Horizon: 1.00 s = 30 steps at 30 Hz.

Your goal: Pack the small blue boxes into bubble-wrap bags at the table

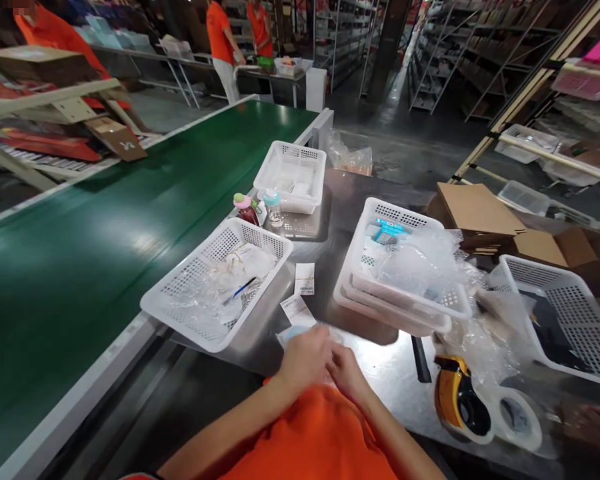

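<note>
My left hand (305,360) and my right hand (347,373) are together at the near edge of the steel table (380,373), both pinching a small clear plastic packet (291,333) with something light blue inside. Two paper slips (304,279) lie just beyond the packet. A white perforated basket (180,300) holding clear bags and a blue pen stands to the left of my hands. A stack of white baskets (360,287) with blue packets and bubble wrap stands to the right.
A green conveyor belt (105,247) runs along the left. A yellow-black tape dispenser (460,400) lies at right, near another white basket (575,287) and cardboard boxes (473,207). Small bottles (247,208) and a far basket (275,177) stand beyond. People in orange work in the background.
</note>
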Each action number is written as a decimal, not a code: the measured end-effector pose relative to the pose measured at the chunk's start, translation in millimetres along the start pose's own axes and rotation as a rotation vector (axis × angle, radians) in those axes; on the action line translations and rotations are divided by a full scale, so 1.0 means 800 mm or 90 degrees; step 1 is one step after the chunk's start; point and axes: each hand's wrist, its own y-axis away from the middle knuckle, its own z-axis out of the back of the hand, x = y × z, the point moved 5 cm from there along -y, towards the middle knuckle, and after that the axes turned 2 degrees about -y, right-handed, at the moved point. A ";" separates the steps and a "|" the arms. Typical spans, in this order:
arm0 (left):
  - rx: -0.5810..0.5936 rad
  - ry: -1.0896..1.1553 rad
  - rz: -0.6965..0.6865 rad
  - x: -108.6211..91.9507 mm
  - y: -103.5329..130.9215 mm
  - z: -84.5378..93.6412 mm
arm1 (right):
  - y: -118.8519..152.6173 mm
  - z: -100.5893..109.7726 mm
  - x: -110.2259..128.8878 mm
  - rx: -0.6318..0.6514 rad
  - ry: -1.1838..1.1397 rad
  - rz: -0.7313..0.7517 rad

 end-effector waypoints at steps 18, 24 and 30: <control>-0.053 0.311 0.053 0.001 -0.014 0.056 | 0.007 -0.010 0.027 -0.058 0.225 0.120; -0.086 0.624 0.052 0.007 0.003 0.087 | -0.014 0.072 0.142 -0.170 0.158 0.218; -0.195 0.574 0.143 0.050 0.003 0.094 | -0.045 0.144 0.311 -0.254 0.415 0.641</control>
